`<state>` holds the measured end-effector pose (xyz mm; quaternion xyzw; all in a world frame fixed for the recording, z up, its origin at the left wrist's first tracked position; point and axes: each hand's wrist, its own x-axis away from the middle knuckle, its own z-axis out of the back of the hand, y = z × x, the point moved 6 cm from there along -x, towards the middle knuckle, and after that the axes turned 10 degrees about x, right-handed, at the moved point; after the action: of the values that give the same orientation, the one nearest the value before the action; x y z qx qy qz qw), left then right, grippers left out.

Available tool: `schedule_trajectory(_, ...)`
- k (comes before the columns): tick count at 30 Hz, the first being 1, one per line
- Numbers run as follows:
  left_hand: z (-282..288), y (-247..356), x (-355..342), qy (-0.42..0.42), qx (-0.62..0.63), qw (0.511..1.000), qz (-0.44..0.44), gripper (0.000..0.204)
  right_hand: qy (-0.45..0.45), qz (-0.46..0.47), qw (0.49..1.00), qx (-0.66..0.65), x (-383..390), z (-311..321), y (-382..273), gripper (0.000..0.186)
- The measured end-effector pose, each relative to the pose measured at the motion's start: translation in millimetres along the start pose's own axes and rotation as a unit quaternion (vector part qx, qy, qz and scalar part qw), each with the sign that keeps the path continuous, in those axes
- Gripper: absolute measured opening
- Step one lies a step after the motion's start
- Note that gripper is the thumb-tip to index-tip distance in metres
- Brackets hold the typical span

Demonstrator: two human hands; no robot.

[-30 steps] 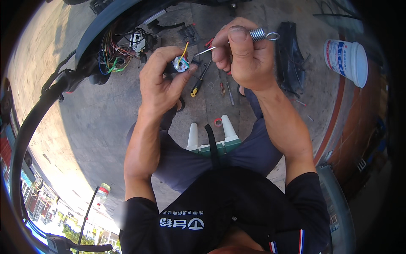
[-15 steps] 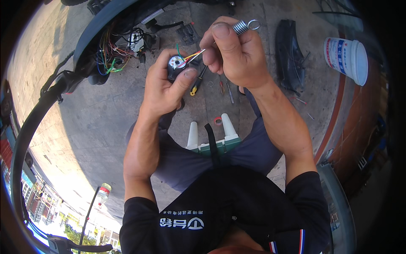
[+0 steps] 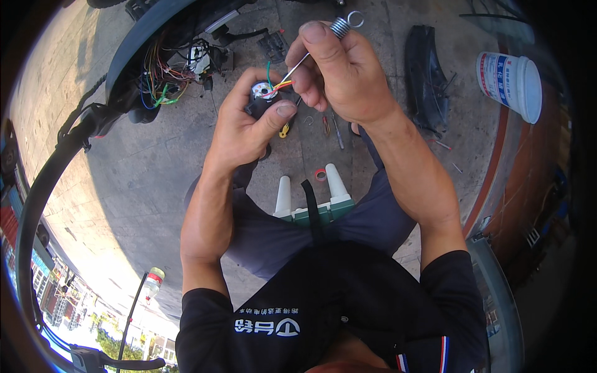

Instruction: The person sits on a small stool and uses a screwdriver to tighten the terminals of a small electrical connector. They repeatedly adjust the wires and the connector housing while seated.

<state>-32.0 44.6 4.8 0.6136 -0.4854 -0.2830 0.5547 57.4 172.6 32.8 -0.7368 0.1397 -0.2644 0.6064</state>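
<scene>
My left hand [image 3: 249, 124] grips a small round black part with a pale metallic face [image 3: 263, 91], thumb in front and fingers behind. Green, yellow and red wires [image 3: 284, 83] come out of that face. In my right hand [image 3: 351, 78], pinched between thumb and fingers, is a silver wire tool [image 3: 341, 27] with a tight coil and an end ring above the thumb. Its thin straight shank [image 3: 296, 67] runs down to the wires at the round part's face. The exact contact of its tip is too small to tell.
A vehicle with a bundle of loose wires [image 3: 165, 78] stands at left. On the floor lie screwdrivers [image 3: 337, 132], a red tape roll [image 3: 320, 175] and a black curved panel [image 3: 428, 81]. A white bucket [image 3: 528, 93] is at right; a green-and-white stool [image 3: 301, 216] shows between my legs.
My right hand and the coiled tool have shifted left and slightly up, baring more of the shank. The round part has moved a little to the right in my left hand.
</scene>
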Motion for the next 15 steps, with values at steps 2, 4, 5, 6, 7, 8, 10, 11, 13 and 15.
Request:
schedule_trajectory(2,-1.3,-0.1,0.3,-0.003,0.009,1.0,0.002,0.039,-0.003,-0.011,1.0,-0.011,-0.4,-1.0,1.4,0.051)
schedule_trajectory(4,-1.1,-0.6,1.0,-0.012,0.019,0.999,0.023,0.037,-0.01,-0.018,0.999,-0.026,-0.8,-1.9,2.6,0.051)
schedule_trajectory(5,-0.9,-1.0,1.3,-0.014,0.02,0.999,0.033,0.037,-0.015,-0.02,0.999,-0.035,-1.0,-2.2,3.2,0.051)
schedule_trajectory(6,-1.2,-1.2,1.4,-0.019,0.022,0.999,0.041,0.036,-0.021,-0.021,0.999,-0.043,-1.5,-2.4,3.6,0.05)
schedule_trajectory(7,-1.5,-1.5,1.4,-0.023,0.021,0.998,0.047,0.035,-0.022,-0.031,0.998,-0.046,-2.1,-2.0,5.1,0.049)
schedule_trajectory(8,-1.8,-1.9,1.5,-0.025,0.02,0.998,0.052,0.035,-0.023,-0.041,0.998,-0.049,-2.6,-1.4,6.5,0.048)
schedule_trajectory(10,-2.3,-2.4,1.2,-0.021,0.018,0.998,0.054,0.033,-0.026,-0.057,0.996,-0.055,-3.5,-0.7,8.6,0.047)
schedule_trajectory(11,-2.4,-2.7,0.8,-0.017,0.016,0.998,0.053,0.033,-0.027,-0.062,0.996,-0.058,-3.8,-0.4,9.0,0.047)
schedule_trajectory(13,-2.9,-3.1,-0.3,-0.02,0.007,0.999,0.047,0.032,-0.029,-0.068,0.996,-0.051,-4.1,0.2,9.3,0.046)
schedule_trajectory(15,-2.9,-3.5,-1.0,-0.027,-0.009,0.999,0.043,0.03,-0.03,-0.065,0.997,-0.032,-4.2,1.1,8.6,0.046)
